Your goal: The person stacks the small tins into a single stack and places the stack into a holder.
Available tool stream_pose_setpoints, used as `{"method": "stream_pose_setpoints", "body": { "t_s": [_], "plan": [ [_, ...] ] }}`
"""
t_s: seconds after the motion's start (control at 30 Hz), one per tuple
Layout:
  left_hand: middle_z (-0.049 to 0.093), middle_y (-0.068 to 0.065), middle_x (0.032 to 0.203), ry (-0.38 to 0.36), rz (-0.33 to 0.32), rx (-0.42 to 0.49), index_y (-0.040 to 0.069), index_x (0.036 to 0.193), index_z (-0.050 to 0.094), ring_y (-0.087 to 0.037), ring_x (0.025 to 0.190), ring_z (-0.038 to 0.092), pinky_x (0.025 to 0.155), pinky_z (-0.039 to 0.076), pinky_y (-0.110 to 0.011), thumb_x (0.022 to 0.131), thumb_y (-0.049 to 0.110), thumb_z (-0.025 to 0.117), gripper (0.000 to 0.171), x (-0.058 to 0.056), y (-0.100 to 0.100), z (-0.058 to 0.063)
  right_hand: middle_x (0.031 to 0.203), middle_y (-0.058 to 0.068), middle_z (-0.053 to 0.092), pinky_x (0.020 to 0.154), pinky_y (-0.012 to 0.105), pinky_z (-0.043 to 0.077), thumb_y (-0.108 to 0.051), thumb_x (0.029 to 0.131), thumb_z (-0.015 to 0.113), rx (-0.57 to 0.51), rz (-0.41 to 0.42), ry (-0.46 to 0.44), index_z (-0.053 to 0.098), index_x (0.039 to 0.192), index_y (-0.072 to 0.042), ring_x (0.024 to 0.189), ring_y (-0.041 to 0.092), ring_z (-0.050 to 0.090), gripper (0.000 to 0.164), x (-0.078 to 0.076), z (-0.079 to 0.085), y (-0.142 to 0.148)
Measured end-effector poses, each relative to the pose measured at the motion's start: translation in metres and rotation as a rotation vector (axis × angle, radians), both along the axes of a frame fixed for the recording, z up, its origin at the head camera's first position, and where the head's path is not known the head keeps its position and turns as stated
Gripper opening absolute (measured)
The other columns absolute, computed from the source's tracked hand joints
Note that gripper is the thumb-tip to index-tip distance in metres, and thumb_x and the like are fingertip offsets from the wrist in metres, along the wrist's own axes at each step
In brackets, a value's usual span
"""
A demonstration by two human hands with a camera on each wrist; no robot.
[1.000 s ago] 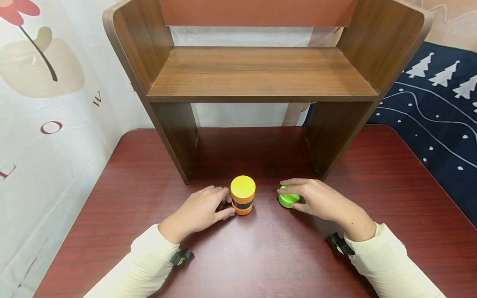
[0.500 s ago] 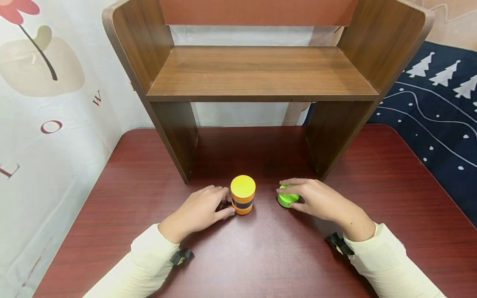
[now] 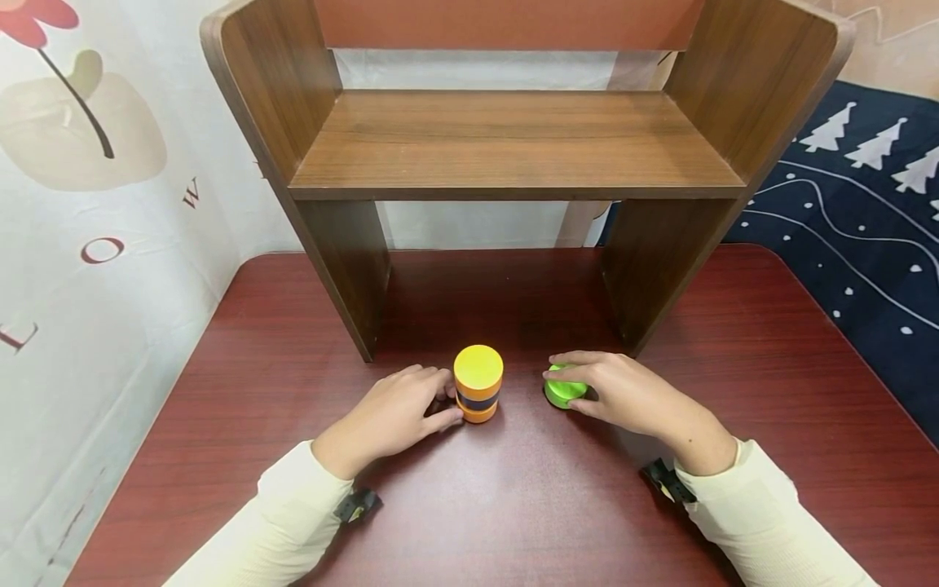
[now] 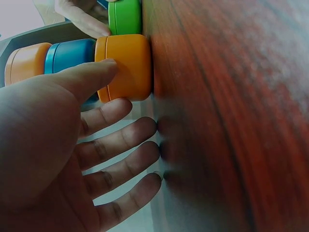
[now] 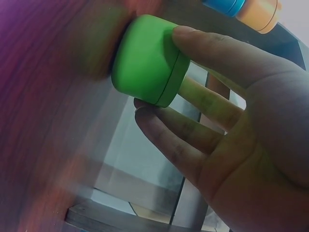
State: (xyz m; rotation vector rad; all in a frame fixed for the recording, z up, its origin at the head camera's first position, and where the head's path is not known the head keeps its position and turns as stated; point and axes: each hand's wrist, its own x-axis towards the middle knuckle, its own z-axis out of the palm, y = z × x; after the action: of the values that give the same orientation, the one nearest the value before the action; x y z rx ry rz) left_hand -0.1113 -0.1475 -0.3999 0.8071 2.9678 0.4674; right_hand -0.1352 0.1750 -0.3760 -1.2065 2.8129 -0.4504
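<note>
A stack of small round containers [image 3: 478, 371] stands upright on the table, orange at the bottom, blue in the middle, yellow-orange on top. My left hand [image 3: 396, 412] is at its left side. In the left wrist view, the thumb and index finger touch the bottom orange container [image 4: 128, 67], while the other fingers stretch out loosely below. To the right of the stack, my right hand [image 3: 631, 393] holds a green round container [image 3: 563, 393] between thumb and fingers. In the right wrist view, this green container [image 5: 147, 60] shows a lid seam and rests on the table.
A wooden shelf unit [image 3: 513, 147] stands on the dark red table [image 3: 499, 505], behind the containers. Its side panels come down on both sides of them. A printed curtain [image 3: 95, 326] hangs at the left, a dark blue one [image 3: 844, 220] at the right.
The right hand has slid the green container very slightly left toward the stack. The left hand and the stack look unmoved.
</note>
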Motion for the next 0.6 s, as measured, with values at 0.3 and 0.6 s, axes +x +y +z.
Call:
{"method": "stream_pose_setpoints", "body": {
  "t_s": [0.3, 0.6],
  "plan": [
    [0.059, 0.011, 0.086, 0.002, 0.001, 0.000, 0.022, 0.099, 0.062, -0.008, 0.082, 0.053, 0.072, 0.047, -0.031, 0.088, 0.045, 0.074, 0.028, 0.0000, -0.0001, -0.0002, 0.133, 0.011, 0.065, 0.092, 0.043, 0.055, -0.011, 0.082, 0.081, 0.001, 0.002, 0.014, 0.071, 0.124, -0.012, 0.119, 0.027, 0.065, 0.043, -0.0003, -0.0014, -0.0009],
    [0.059, 0.011, 0.086, -0.001, 0.004, -0.001, 0.022, 0.099, 0.062, -0.008, 0.082, 0.052, 0.072, 0.047, -0.031, 0.088, 0.045, 0.074, 0.028, 0.0003, -0.0001, -0.0003, 0.132, 0.011, 0.065, 0.091, 0.043, 0.055, -0.011, 0.082, 0.081, -0.001, 0.006, 0.031, 0.071, 0.123, -0.012, 0.117, 0.027, 0.066, 0.042, -0.0001, -0.0022, -0.0019]
  ]
}}
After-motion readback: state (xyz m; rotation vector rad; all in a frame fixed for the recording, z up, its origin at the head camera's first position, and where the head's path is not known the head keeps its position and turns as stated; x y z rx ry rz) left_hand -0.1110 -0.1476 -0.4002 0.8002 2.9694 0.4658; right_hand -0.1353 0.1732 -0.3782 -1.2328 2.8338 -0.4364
